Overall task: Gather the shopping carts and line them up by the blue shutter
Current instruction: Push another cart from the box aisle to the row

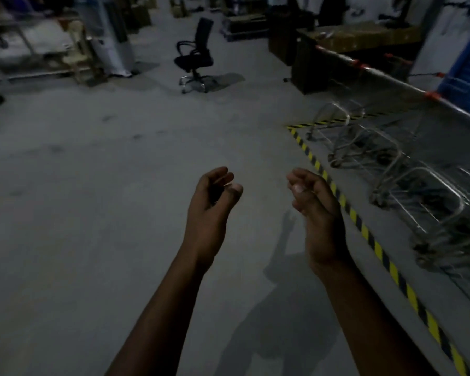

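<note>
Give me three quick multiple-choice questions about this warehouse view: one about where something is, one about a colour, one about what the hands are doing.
1. Where do the shopping carts stand?
A. on the right, inside the striped floor tape
B. beside the office chair
C. on the left by the shelves

2. What colours is the striped floor tape?
A. red and white
B. yellow and black
C. plain green

3. What do the left hand and right hand hold?
A. a cart handle
B. a box
C. nothing

Answers: 1 A, the carts sit right of the tape near the blue shutter. 2 B, the stripes alternate yellow and black. 3 C, both hands hang loosely curled in the air, no grip on anything.
</note>
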The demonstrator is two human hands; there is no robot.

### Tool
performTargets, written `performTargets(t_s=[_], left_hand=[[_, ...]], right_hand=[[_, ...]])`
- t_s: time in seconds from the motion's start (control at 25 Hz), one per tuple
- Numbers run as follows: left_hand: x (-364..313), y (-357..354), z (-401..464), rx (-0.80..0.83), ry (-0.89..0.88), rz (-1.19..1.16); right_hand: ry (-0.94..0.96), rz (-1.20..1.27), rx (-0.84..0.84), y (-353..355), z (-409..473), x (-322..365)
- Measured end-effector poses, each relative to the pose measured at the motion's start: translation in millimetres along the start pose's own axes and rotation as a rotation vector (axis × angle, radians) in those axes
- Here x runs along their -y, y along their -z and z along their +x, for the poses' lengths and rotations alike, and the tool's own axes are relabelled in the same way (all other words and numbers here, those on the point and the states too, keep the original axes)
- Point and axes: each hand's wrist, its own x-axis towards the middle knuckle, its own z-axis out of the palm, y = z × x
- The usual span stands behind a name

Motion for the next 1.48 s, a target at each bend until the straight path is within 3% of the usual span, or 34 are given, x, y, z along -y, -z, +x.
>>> performTargets(t_s=[0.48,0.96,1.48], left_hand=[[6,406,-82,-0.468,0.003,0.084],[35,673,-154,-1.001,0.056,0.092],[29,958,-171,-1.457,0.104,0.206]], right_hand=[[-0.119,0.113,0.393,-405,-108,-50],[-0.244,0.174,0.895,-713,-202,-104],[-0.358,0.26,1.362,-1067,-302,-140]])
